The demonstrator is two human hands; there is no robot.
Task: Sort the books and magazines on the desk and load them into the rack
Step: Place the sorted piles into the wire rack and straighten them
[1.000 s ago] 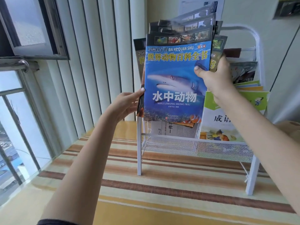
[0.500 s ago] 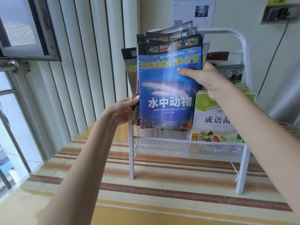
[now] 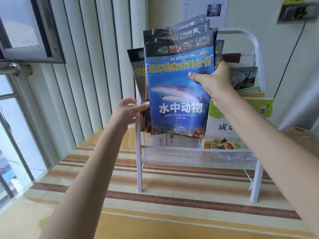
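Note:
A fanned stack of animal books [image 3: 177,94], the front one blue with a shark, is held upright over the left half of the white wire rack [image 3: 196,156]. My right hand [image 3: 212,80] grips the stack's right edge, thumb on the front cover. My left hand [image 3: 129,111] pinches the lower left edge of the stack. A green and white picture book [image 3: 224,133] stands in the rack's front tier on the right. A newspaper [image 3: 176,140] sits in the front tier under the stack. More magazines [image 3: 245,78] fill the upper tiers behind.
The rack stands on a desk with a striped cloth [image 3: 155,195]. Vertical blinds [image 3: 89,66] and a window [image 3: 20,31] are to the left. A wall with a posted sheet [image 3: 205,9] and a socket [image 3: 296,12] lies behind the rack.
My right thumb has slid from the stack's right edge leftward across the front cover. The stack stays upright at the rack's left half; my left hand keeps its grip.

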